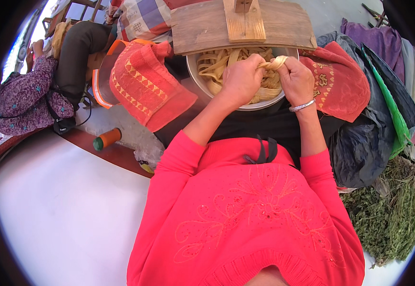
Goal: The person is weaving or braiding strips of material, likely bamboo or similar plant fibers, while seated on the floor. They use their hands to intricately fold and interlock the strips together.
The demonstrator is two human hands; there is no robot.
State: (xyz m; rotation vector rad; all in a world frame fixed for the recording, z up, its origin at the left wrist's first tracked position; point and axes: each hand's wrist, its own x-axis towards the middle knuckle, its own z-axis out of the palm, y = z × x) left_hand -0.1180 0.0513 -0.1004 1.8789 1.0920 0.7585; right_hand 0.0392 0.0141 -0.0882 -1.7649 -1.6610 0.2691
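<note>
Over a round metal basin point(197, 78), both my hands grip a twisted bundle of pale yellow, flat fibre-like strips point(273, 63). My left hand point(242, 80) is closed around one end. My right hand point(296, 82), with a braided silver bracelet point(302, 106) at its wrist, pinches the looped end. Below them, more loose pale strips point(221, 59) lie tangled in the basin. Whether they are plant fibre or something else cannot be made out. A wooden board point(195, 28) with a block fixed on it covers the basin's far side.
Red towels point(143, 86) lie to either side of the basin. A green and orange thread spool point(107, 139) lies at the left, near a seated person's patterned sleeve point(31, 102). Dark plastic bags point(360, 152) and dried green plants point(393, 209) sit at the right.
</note>
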